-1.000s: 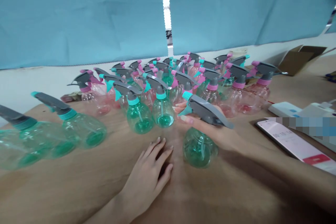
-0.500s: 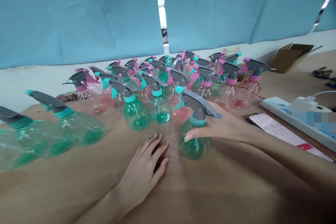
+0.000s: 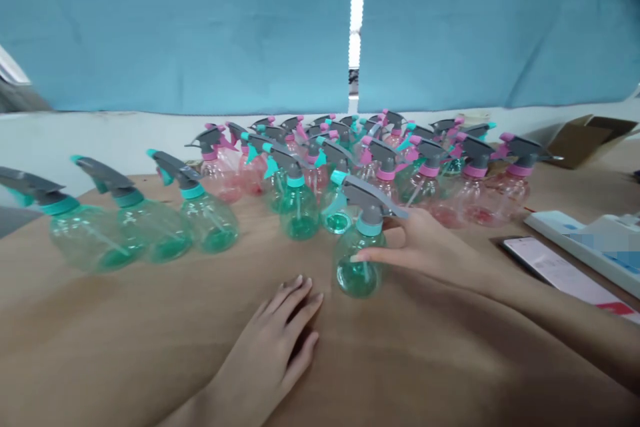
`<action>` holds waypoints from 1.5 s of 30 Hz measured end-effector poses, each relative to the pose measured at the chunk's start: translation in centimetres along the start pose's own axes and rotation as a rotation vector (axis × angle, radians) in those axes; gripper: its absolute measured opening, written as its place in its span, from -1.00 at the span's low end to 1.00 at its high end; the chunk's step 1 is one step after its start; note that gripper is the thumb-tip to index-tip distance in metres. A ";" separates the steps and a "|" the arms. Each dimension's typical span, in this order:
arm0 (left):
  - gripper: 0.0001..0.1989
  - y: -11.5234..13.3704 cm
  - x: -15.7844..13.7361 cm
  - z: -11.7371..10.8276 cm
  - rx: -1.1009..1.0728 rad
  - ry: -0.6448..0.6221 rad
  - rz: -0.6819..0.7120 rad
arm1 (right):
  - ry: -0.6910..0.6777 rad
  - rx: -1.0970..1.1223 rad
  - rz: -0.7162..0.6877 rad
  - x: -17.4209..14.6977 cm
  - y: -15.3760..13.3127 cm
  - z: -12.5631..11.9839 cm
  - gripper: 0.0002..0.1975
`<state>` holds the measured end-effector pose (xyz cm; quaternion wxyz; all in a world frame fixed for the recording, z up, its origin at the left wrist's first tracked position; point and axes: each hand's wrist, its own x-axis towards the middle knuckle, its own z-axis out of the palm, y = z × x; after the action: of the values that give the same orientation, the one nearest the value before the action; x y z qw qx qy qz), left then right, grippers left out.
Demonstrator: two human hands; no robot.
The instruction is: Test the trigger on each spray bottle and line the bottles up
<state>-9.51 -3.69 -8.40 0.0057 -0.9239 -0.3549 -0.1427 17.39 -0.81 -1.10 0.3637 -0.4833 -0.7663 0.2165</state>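
Observation:
My right hand (image 3: 420, 240) is wrapped round the body of a green spray bottle (image 3: 357, 273) with a grey and turquoise trigger head. Its thumb lies across the near side, while the other fingers are mostly hidden behind the bottle. The bottle is upright, its nozzle pointing left. To the left of it, my left hand (image 3: 280, 327) rests on the brown tabletop (image 3: 165, 340), fingers stretched out and holding nothing. Just behind the held bottle stand another green spray bottle (image 3: 300, 213) and a pink one (image 3: 385, 167).
Three green spray bottles (image 3: 210, 220) form a row at left. Several pink and green bottles (image 3: 475, 180) crowd the back. At right lie a phone (image 3: 555, 267) and a white power strip (image 3: 570, 230); an open cardboard box (image 3: 590, 140) stands behind. A blue curtain (image 3: 200, 33) hangs beyond.
The view has swung left, so most things appear further right. The held spray bottle has shifted left relative to the bottles behind it. My left hand stays flat on the table.

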 end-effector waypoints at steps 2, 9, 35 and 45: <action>-0.61 0.0 -1.5 -0.5 0.017 0.006 0.010 | -0.061 -0.065 0.021 1.3 -1.4 1.7 -0.50; -0.59 -0.4 -5.5 -1.9 0.096 -0.069 0.086 | -0.067 -0.040 -0.146 6.6 -4.7 8.3 -0.52; -0.57 -1.6 -6.1 -2.6 -0.103 -0.119 0.053 | 0.047 -0.158 -0.034 13.8 -4.7 13.9 -0.38; -0.60 -2.3 -5.0 -2.4 -0.125 -0.090 0.011 | 0.046 -0.118 -0.061 9.3 -4.8 11.1 -0.51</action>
<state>-15.20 -5.56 -7.64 -0.0672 -0.9299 -0.3402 -0.1226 3.56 5.68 -1.69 0.3585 -0.4850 -0.7837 0.1488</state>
